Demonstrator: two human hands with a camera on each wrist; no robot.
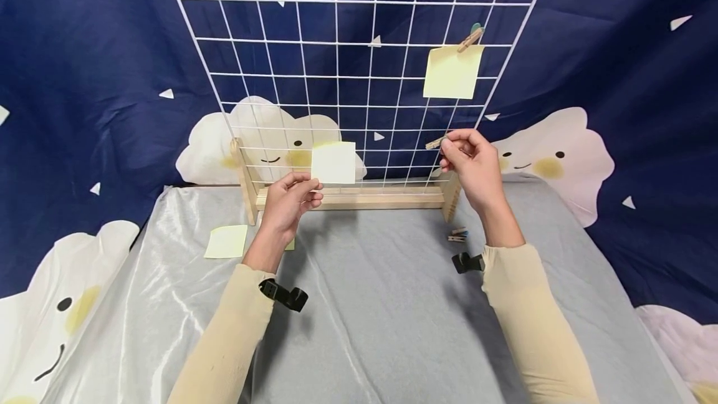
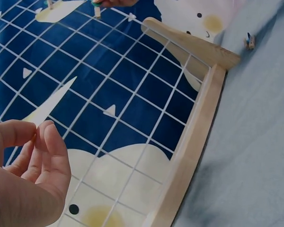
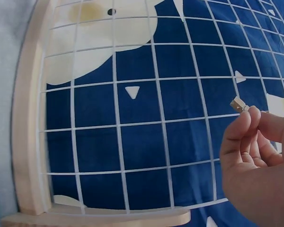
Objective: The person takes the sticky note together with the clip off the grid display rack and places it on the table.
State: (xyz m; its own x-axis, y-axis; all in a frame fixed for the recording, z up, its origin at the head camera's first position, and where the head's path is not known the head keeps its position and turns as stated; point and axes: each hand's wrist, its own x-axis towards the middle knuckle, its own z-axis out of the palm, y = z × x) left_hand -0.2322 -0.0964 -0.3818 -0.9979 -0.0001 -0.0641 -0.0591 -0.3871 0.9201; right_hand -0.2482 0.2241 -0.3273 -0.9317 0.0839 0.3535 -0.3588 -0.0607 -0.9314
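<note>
2 cream sleeves [image 1: 231, 330], black wristbands [image 1: 278, 293]

The cloth-covered surface [image 1: 364, 304] is glossy and creased toward its left edge, duller in the middle. Near the far edge, the grid [image 1: 336, 43] looks like smooth coated metal, its base [image 1: 353, 199] smooth matt wood. The held note [image 1: 335, 164] is matt paper; the held clip [image 1: 433, 144], wood.

Rack [image 1: 350, 199] on table [image 1: 381, 298], curtain [image 1: 84, 30] behind. Clipped note [image 1: 451, 75] upper right on rack. Before rack: left hand [image 1: 287, 204], held note [image 1: 335, 164] at its right; right hand [image 1: 475, 166], held pin [image 1: 433, 144] at its left. On table: loose note [image 1: 226, 242] left, spare pins [image 1: 457, 239] right.
</note>
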